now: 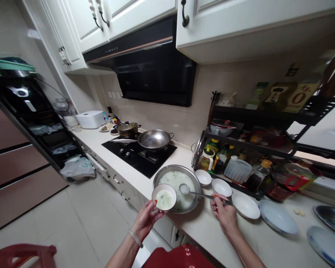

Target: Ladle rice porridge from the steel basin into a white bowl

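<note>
My left hand (150, 215) is closed on the side of a small white bowl (164, 197) that holds pale soup with green bits. The bowl is held over the near left rim of a large metal basin (197, 204) of the same milky soup. In my right hand (223, 212) is the handle of a metal ladle (184, 189). The ladle's head is over the soup in the basin; whether it dips below the surface I cannot tell. Just right of the basin are small white bowls (203, 177), and a white oval dish (246, 205) lies beyond my right hand.
A wok (154, 140) and a lidded pot (127, 128) stand on the black hob (136, 158). Sauce bottles (220, 160) and jugs crowd the black rack (254, 147) at the right. Blue-white plates (278, 216) line the right counter. A red stool (25, 255) stands at lower left.
</note>
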The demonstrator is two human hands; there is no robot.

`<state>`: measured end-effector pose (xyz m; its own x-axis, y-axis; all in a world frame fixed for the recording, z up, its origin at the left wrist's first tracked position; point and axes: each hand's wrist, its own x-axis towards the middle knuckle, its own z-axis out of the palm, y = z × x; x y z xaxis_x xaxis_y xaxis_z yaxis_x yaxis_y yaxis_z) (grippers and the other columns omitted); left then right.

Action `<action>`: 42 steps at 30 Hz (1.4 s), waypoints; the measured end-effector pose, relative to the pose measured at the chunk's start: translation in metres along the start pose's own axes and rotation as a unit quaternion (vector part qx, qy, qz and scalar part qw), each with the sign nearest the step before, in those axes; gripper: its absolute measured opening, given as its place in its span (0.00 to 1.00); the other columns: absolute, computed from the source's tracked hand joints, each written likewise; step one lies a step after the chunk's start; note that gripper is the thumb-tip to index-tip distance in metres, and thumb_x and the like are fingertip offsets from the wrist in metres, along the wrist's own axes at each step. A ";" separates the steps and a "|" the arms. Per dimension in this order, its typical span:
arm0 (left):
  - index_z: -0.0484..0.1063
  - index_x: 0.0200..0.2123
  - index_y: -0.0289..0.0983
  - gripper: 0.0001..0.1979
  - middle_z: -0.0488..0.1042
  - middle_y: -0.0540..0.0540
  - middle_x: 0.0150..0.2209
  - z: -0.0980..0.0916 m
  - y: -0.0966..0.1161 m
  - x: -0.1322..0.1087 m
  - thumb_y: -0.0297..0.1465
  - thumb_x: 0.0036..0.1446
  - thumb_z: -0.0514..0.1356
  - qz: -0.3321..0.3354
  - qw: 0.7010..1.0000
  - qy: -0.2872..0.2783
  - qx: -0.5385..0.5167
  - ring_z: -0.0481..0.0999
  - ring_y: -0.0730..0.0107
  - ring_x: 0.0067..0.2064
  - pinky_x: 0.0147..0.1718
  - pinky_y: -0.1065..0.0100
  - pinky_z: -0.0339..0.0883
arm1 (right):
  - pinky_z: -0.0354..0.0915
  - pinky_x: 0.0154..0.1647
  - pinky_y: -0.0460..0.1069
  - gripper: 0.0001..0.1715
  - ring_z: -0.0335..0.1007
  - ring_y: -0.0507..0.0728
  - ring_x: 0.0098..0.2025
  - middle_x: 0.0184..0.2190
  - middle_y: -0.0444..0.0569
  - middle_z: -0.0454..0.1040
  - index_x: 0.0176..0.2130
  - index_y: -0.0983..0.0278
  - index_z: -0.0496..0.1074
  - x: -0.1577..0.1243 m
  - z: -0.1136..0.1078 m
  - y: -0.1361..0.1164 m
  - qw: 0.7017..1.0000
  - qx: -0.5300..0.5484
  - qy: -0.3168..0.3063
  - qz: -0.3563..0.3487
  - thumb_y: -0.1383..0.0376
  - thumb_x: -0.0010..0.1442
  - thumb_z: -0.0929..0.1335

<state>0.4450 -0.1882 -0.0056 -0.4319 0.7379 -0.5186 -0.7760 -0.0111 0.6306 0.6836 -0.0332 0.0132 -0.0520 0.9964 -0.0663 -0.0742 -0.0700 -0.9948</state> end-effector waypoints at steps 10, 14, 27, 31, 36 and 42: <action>0.62 0.35 0.35 0.07 0.74 0.46 0.25 0.001 -0.001 0.003 0.25 0.54 0.59 -0.003 1.000 0.001 -0.001 0.77 0.67 0.25 0.27 0.67 0.73 | 0.57 0.13 0.45 0.30 0.61 0.52 0.17 0.17 0.46 0.69 0.35 0.67 0.72 0.004 -0.004 0.006 0.990 -0.096 -0.032 -0.094 0.43 0.46 0.68; 0.62 0.35 0.35 0.07 0.73 0.47 0.24 0.002 0.000 0.003 0.25 0.54 0.59 -0.003 1.000 -0.003 0.001 0.77 0.67 0.24 0.26 0.67 0.73 | 0.57 0.12 0.45 0.29 0.62 0.53 0.16 0.17 0.47 0.69 0.35 0.66 0.71 0.006 -0.005 0.009 0.990 -0.104 -0.023 -0.095 0.44 0.47 0.68; 0.62 0.34 0.35 0.08 0.72 0.48 0.23 0.005 -0.001 0.008 0.24 0.53 0.60 -0.005 1.000 0.008 -0.003 0.77 0.66 0.25 0.26 0.67 0.73 | 0.53 0.11 0.43 0.31 0.57 0.50 0.15 0.16 0.44 0.68 0.35 0.67 0.70 0.013 -0.006 0.013 0.998 -0.061 0.002 -0.035 0.44 0.44 0.69; 0.62 0.35 0.35 0.09 0.72 0.48 0.23 0.004 -0.002 0.010 0.25 0.52 0.61 -0.004 1.000 0.004 -0.006 0.77 0.66 0.25 0.26 0.66 0.73 | 0.52 0.11 0.42 0.31 0.56 0.49 0.16 0.16 0.43 0.67 0.36 0.67 0.69 0.015 -0.007 0.014 0.998 -0.052 0.004 -0.024 0.44 0.44 0.70; 0.62 0.34 0.35 0.09 0.72 0.48 0.23 0.005 -0.003 0.010 0.25 0.52 0.61 -0.005 1.000 0.003 -0.006 0.77 0.66 0.25 0.26 0.66 0.73 | 0.53 0.12 0.42 0.31 0.56 0.49 0.15 0.16 0.43 0.67 0.36 0.67 0.69 0.016 -0.007 0.012 0.999 -0.042 0.000 -0.017 0.45 0.43 0.70; 0.61 0.34 0.36 0.08 0.73 0.48 0.23 0.006 -0.004 0.008 0.25 0.54 0.60 -0.005 1.000 0.002 -0.003 0.78 0.65 0.25 0.27 0.67 0.73 | 0.52 0.11 0.42 0.32 0.55 0.48 0.15 0.16 0.42 0.67 0.36 0.67 0.69 0.015 -0.007 0.009 1.000 -0.027 0.004 -0.005 0.45 0.41 0.71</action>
<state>0.4473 -0.1783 -0.0087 -0.4264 0.7354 -0.5266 -0.7829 -0.0084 0.6221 0.6888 -0.0186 0.0026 -0.0440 0.9974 -0.0571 -0.0214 -0.0580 -0.9981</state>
